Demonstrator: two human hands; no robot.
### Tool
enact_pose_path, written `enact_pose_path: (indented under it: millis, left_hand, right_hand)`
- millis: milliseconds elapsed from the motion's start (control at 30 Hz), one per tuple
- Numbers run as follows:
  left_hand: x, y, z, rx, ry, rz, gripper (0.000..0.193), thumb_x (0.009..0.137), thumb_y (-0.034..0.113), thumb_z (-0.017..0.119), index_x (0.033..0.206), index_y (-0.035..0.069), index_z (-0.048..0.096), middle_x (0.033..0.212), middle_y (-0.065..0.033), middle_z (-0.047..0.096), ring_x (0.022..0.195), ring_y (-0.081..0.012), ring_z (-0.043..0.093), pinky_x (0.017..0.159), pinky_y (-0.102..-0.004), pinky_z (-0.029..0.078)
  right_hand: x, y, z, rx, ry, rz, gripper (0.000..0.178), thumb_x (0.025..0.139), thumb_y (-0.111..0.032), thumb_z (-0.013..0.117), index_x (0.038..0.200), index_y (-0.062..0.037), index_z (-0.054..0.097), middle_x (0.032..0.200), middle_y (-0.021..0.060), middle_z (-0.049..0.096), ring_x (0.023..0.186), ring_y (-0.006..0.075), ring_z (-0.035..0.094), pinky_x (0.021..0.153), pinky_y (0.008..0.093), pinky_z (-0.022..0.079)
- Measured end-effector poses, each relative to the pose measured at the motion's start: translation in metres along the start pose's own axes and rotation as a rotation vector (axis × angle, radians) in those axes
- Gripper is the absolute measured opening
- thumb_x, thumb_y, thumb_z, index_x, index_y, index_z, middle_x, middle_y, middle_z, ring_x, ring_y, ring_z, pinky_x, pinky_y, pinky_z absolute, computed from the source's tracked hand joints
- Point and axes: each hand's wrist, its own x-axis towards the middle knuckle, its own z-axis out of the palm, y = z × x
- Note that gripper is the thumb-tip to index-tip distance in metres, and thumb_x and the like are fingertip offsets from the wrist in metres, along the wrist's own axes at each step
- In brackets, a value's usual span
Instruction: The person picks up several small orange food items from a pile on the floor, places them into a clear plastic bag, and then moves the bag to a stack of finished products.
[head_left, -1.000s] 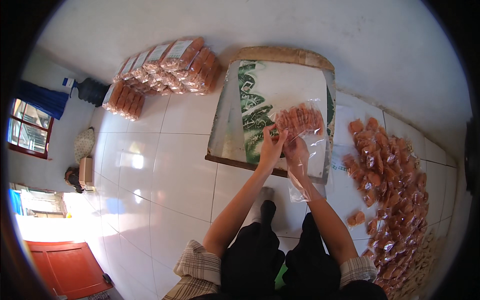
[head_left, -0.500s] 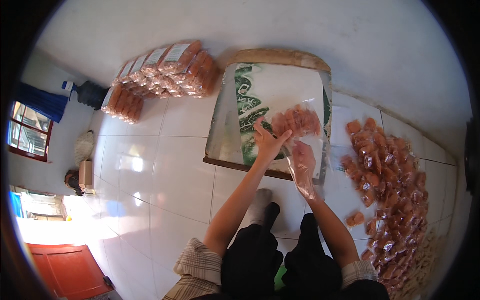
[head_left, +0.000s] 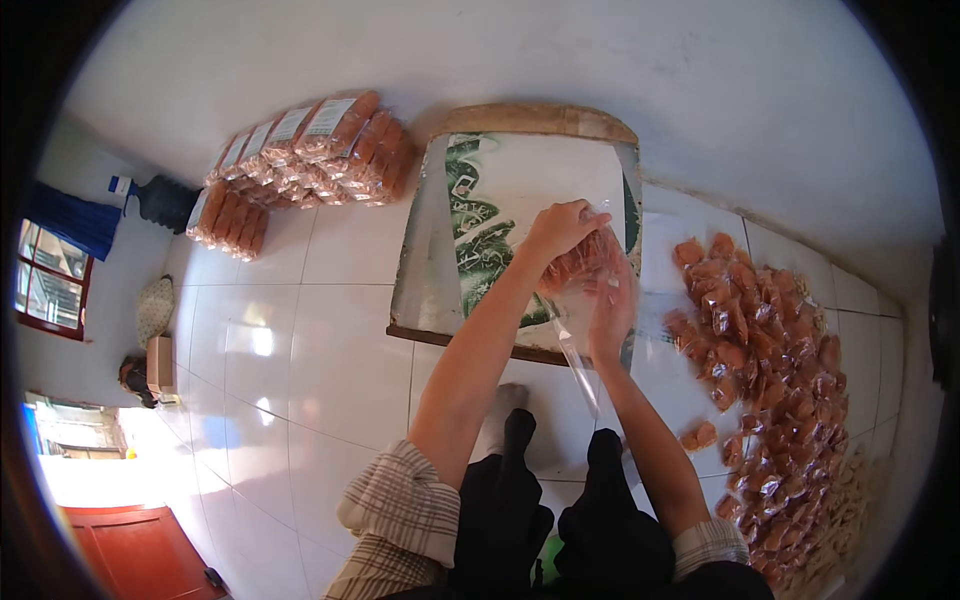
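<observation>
A clear plastic bag of small orange-brown packets [head_left: 572, 272] is held over the low table. My left hand [head_left: 563, 228] is closed on its far end, fingers curled over the top. My right hand [head_left: 610, 312] presses along the bag's right side, with fingers partly hidden by the shiny film. The loose end of the bag [head_left: 575, 360] trails toward me past the table's near edge. Beneath lies a low table [head_left: 425, 270] covered with a white and green printed sheet [head_left: 560, 165].
Filled bags with white labels [head_left: 325, 130] are stacked against the wall at far left. On the right, a large heap of small wrapped orange-brown packets [head_left: 765, 370] covers the floor tiles. One packet [head_left: 698, 436] lies apart from it. A blue water bottle [head_left: 165, 203] is at left.
My left hand has moved up and right, from beside the packets to a grip on their far end. The right hand is now beside the packets, and the bag's loose end hangs toward me.
</observation>
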Motion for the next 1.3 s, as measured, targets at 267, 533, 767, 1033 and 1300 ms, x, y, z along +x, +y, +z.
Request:
enact_pose_path:
  millis: [267,533,767,1033,1300]
  left_hand:
    - [0.001,-0.022,-0.007,-0.188,-0.226,0.007,0.047,0.076,0.047,0.065,0.097,0.005,0.062,0.089,-0.0122,0.065,0.081,-0.0235,0.061,0.075,-0.0316,0.047]
    - [-0.014,-0.004,-0.004,0.02,-0.104,0.449,0.024,0.072,0.029,0.066,0.087,0.011,0.067,0.091,-0.0089,0.062,0.095,-0.0229,0.053,0.086,-0.0338,0.042]
    - [-0.018,-0.001,-0.006,-0.011,-0.293,0.39,0.018,0.072,0.027,0.066,0.081,0.012,0.069,0.087,-0.0065,0.062,0.094,-0.024,0.049,0.086,-0.0328,0.041]
    - [-0.017,0.006,-0.005,0.002,-0.338,0.363,0.021,0.072,0.031,0.066,0.082,0.013,0.069,0.085,-0.0029,0.063,0.093,-0.0233,0.049,0.082,-0.0334,0.042]
    - [-0.063,0.001,0.003,0.465,0.362,0.315,0.069,0.067,0.053,0.066,0.121,0.014,0.048,0.091,-0.0097,0.061,0.103,-0.0252,0.051,0.085,-0.0346,0.042]
  right_hand:
    - [-0.003,-0.011,-0.006,0.133,-0.158,0.169,0.033,0.092,-0.003,0.04,0.124,-0.0022,0.047,0.109,0.0086,0.058,0.056,0.0088,0.054,0.051,0.0221,0.045]
    - [-0.014,-0.006,0.0,0.196,-0.173,0.201,0.039,0.089,0.003,0.041,0.127,-0.0048,0.046,0.112,0.0081,0.056,0.067,0.0081,0.054,0.061,0.0213,0.045]
    - [-0.014,0.006,-0.001,0.142,-0.013,0.073,0.034,0.087,0.006,0.043,0.12,0.0007,0.052,0.115,0.0099,0.057,0.088,0.0123,0.055,0.078,0.0233,0.044]
    - [-0.012,0.017,-0.005,-0.137,0.07,-0.109,0.026,0.085,-0.001,0.052,0.11,-0.003,0.058,0.108,0.0132,0.06,0.099,0.0243,0.058,0.083,0.0305,0.045]
    - [-0.011,-0.005,-0.007,-0.126,0.091,-0.03,0.024,0.086,0.0,0.052,0.107,-0.0044,0.061,0.099,0.0102,0.063,0.089,0.0191,0.06,0.078,0.0258,0.045]
